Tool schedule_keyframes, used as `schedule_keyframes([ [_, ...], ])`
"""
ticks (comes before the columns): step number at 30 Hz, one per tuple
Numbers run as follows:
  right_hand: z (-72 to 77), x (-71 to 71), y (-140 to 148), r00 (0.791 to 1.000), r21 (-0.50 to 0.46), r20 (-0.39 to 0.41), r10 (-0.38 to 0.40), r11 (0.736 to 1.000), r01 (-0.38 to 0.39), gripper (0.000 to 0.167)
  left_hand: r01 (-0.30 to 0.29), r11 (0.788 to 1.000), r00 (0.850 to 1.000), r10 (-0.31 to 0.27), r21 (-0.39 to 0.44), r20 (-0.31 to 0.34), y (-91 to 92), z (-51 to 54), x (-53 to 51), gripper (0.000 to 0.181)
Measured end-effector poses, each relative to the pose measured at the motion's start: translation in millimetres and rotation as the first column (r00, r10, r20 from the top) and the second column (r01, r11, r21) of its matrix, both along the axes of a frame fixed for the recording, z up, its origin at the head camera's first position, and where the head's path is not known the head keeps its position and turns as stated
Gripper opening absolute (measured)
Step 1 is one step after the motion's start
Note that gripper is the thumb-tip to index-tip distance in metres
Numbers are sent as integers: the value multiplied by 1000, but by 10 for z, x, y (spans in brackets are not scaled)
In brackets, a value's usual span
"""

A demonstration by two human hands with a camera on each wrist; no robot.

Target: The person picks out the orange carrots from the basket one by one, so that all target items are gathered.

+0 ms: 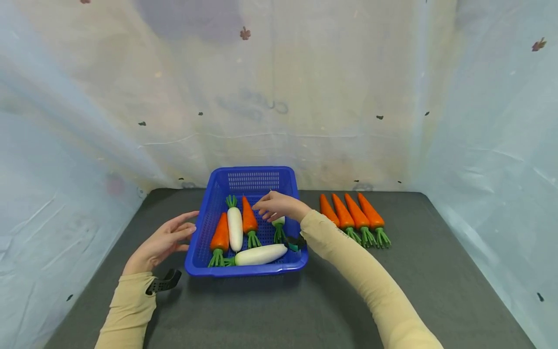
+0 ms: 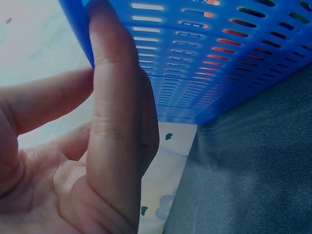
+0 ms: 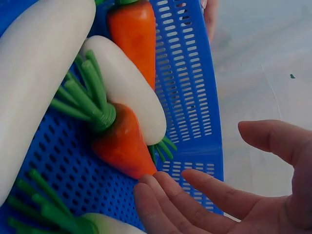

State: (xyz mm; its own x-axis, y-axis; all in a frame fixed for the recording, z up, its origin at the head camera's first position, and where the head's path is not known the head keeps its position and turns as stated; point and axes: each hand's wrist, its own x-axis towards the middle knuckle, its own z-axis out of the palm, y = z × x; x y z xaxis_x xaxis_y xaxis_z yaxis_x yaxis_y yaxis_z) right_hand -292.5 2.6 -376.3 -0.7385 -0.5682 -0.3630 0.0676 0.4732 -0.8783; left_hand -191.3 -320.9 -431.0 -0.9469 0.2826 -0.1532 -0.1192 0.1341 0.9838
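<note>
Hovering mid-frame, our right hand (image 1: 279,205), fingers loosely parted, is near a carrot (image 1: 249,217) in the blue basket (image 1: 246,271); our left hand (image 1: 164,240), fingers spread, touches its left side.

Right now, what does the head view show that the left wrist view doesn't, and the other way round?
Only the head view shows the right hand, the long white radishes and the row of four tapering orange carrots with green stems. Only the left wrist view shows the slotted outer wall beside the left hand, with orange glimpses through its slots. Both share that hand, its fingers touching the blue plastic basket, plus the dark grey tabletop and pale patterned sheet.
</note>
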Motion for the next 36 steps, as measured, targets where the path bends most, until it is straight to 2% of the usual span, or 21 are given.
schedule_keyframes([
  [3,6,14,-71,1000,27,-1,11,1000,-11,44,-4,1000,1000,4,4,5,-3,0,10,65],
  [8,-11,-48,-138,1000,80,10,15,997,-16,50,1,1000,1000,-1,3,4,-4,-4,0,65],
  [18,-112,-127,-187,994,122,111,15,992,-28,59,2,1000,1000,-2,-6,10,0,-2,-11,65],
  [29,-232,-147,-294,976,107,210,-61,993,39,71,-7,1000,1000,7,-18,8,-9,-3,-13,65],
  [36,-289,-166,-338,966,106,238,-99,991,76,76,-7,1000,1000,7,-16,3,-8,-17,-16,65],
])
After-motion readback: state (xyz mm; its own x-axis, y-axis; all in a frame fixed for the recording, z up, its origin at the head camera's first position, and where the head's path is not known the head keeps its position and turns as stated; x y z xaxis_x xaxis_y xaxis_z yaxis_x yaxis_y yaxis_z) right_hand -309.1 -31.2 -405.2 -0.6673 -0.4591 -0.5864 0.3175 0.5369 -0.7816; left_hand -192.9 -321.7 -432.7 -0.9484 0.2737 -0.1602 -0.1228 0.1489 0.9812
